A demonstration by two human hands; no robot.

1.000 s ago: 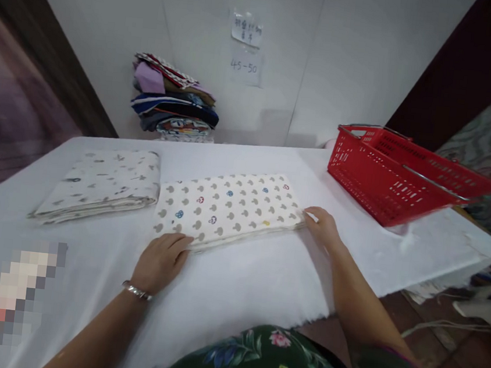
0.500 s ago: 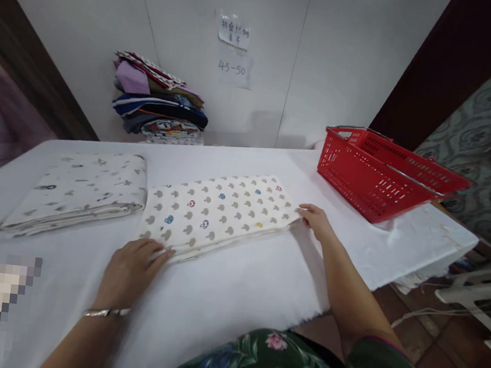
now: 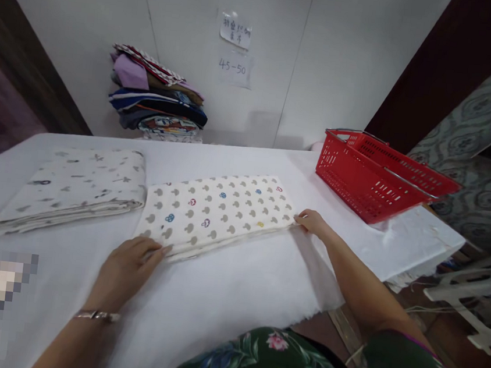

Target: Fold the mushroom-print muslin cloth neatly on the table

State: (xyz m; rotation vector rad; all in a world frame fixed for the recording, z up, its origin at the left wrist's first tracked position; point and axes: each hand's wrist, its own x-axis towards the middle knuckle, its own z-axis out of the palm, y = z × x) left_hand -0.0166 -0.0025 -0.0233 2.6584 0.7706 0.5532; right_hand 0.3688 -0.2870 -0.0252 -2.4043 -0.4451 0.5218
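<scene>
Left hand (image 3: 129, 262) and right hand (image 3: 312, 223): fingers clamped on near corners of folded mushroom-print cloth (image 3: 220, 212), lying between near and far edges of the bench (image 3: 234, 291).

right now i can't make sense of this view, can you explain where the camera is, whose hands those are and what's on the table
There is no machine: a camera on a person's head looks forward and down, so the two bare hands are the wearer's. The left hand touches the near left corner of a folded off-white cloth printed with mushrooms; the right hand is at its near right corner. Whether either grips firmly is hard to tell. On the same white-covered table, a folded white cloth with scattered grey prints lies to the left, and a red perforated plastic basket stands toward the back right. A pile of folded, multicoloured fabrics shows behind the far edge.
</scene>
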